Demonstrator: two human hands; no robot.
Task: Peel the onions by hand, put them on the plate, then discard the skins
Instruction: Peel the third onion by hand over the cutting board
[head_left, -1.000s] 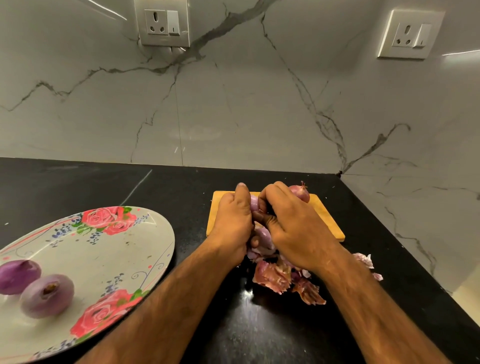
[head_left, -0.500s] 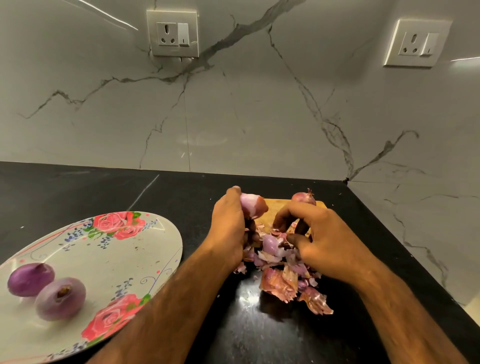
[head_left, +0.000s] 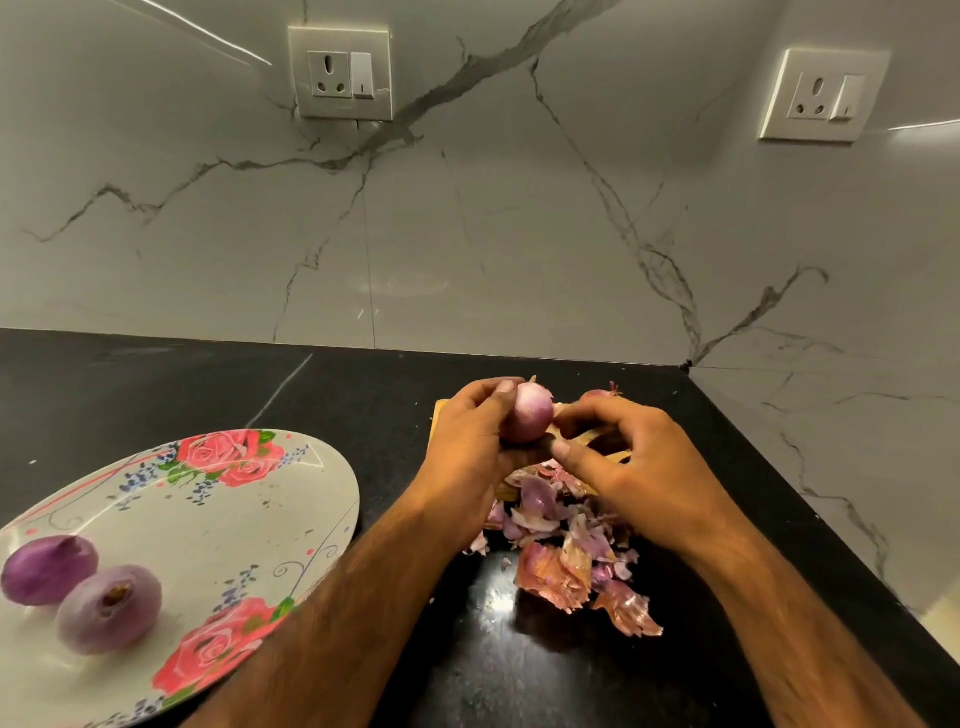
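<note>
With fingers (head_left: 488, 391) of left hand (head_left: 467, 462) curling round its back and underside, holding onion (head_left: 527, 415) up, just above cutting board (head_left: 438, 415). Judging this grip as presenting the pale, smooth, mostly bare surface to right hand (head_left: 644, 483) for stripping. Bringing right fingertips (head_left: 563, 451), loosely bent, against the onion's lower right side. Not resolving whether nipping a shred of skin or only touching.

Working outward from nearest:

Logging plate (head_left: 332, 499) at near left, well apart from both hands. Shallow, glossy, pale, rose print at rim. Recording two peeled onions (head_left: 109, 616) side by side near its left edge, placed there as finished. Round, matt purple, brown root scar on the nearer one. Reading the task as partly done.

Logging skins (head_left: 556, 571) heaping on polished black counter (head_left: 519, 686) directly below the hands, presumably dropping where stripped. Papery, curled, ragged, with coppery-pink flakes in front and thicker pale-purple pieces behind.

Seeing the cutting board only in slivers behind the hands. Flat, light wood.

Spotting unpeeled onion (head_left: 597, 396) just beyond the right hand, apparently waiting its turn, with dry reddish skin and tufted tip intact.

Ending at grey-veined marble wall (head_left: 467, 234) carrying two sockets (head_left: 340, 73).
</note>
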